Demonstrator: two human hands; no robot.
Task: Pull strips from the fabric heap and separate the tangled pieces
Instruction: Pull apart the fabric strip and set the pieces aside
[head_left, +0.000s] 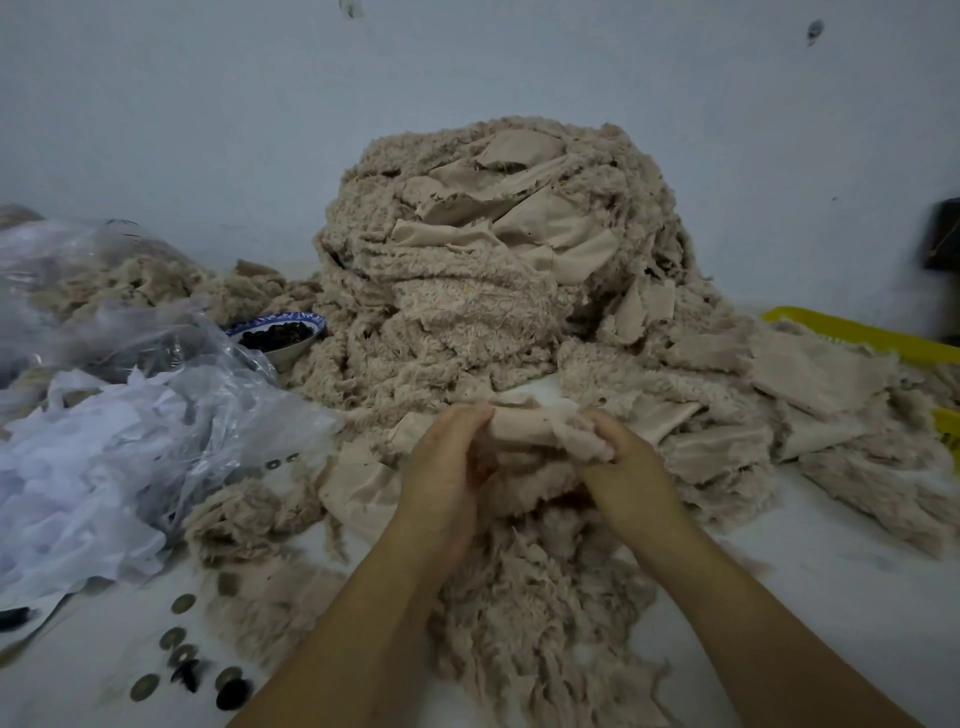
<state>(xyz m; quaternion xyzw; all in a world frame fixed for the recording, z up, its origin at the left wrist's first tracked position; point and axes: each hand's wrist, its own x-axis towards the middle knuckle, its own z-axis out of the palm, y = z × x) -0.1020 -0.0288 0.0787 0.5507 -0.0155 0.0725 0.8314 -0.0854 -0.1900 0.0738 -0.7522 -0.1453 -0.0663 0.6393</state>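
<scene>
— How is the grip?
— Both closed: left hand (451, 457) and right hand (621, 457) pinch one beige strip (524, 427), smooth one side, fleecy the other.
— Its lie?
— Long axis left to right between the hands, at the foot of the shaggy fabric heap (493, 260) on the white bench (831, 545).

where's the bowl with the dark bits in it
In the head view the bowl sits left of centre, wedged between the fabric heap and the clear plastic bag.
</scene>
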